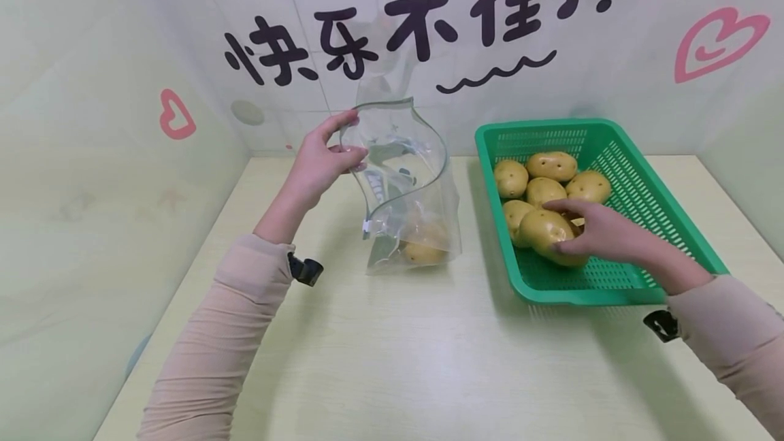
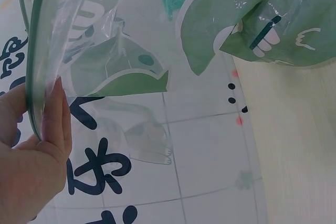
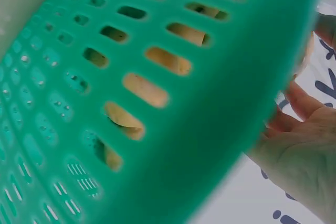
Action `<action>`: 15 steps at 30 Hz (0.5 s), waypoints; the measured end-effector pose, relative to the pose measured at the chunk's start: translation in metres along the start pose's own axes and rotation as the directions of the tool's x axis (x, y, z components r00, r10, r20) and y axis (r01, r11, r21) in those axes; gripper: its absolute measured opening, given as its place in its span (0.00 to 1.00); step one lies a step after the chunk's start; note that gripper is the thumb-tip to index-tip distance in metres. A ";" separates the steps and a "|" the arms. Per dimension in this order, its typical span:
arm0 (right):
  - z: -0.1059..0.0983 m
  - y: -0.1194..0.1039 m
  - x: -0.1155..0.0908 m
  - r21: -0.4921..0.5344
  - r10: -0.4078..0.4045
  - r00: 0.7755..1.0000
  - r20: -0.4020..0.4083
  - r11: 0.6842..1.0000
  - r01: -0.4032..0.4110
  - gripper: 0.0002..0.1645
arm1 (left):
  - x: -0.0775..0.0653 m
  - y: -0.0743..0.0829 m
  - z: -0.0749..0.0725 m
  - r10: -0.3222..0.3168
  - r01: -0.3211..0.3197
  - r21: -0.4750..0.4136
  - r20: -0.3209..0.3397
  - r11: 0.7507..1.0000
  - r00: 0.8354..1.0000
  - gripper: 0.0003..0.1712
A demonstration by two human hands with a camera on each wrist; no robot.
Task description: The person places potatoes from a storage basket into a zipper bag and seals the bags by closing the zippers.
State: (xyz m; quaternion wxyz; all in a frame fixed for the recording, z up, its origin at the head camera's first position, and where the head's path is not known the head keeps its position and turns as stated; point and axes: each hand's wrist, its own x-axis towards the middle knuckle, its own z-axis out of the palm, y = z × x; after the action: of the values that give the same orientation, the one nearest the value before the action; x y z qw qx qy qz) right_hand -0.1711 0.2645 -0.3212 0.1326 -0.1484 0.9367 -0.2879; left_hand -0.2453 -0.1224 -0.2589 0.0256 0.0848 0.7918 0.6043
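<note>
My left hand pinches the left edge of a clear zip bag at its mouth, which gapes wide. In the left wrist view, the left hand's thumb and fingers lie on either side of the bag's green zip strip. One potato lies at the bottom of the bag. Over the green basket, my right hand grips a potato near the basket's front left part. The right wrist view shows the right hand partly behind the basket's wall.
Several more potatoes lie in the left half of the basket. The basket stands on the right of the pale table, beside the bag. A wall sheet with black writing and pink hearts rises behind the table.
</note>
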 end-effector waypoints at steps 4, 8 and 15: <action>-0.005 -0.002 0.001 0.025 0.027 1.000 0.000 0.999 -0.027 0.40 | 0.000 0.000 0.000 -0.001 0.001 0.007 0.002 1.000 1.000 0.37; -0.011 -0.003 0.000 0.078 0.042 0.999 0.000 0.996 -0.042 0.41 | 0.000 0.000 0.001 -0.003 0.003 0.016 0.003 1.000 1.000 0.38; -0.022 -0.010 -0.001 0.184 0.079 0.997 0.001 0.980 -0.078 0.43 | 0.001 0.000 0.002 -0.005 0.005 0.007 0.005 1.000 1.000 0.38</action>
State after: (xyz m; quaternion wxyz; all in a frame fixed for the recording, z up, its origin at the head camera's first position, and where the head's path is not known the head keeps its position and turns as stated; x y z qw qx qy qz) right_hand -0.1759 0.2680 -0.2973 0.1543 -0.0977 0.9117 -0.3680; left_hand -0.2458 -0.1206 -0.2588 0.0288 0.0847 0.7940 0.6013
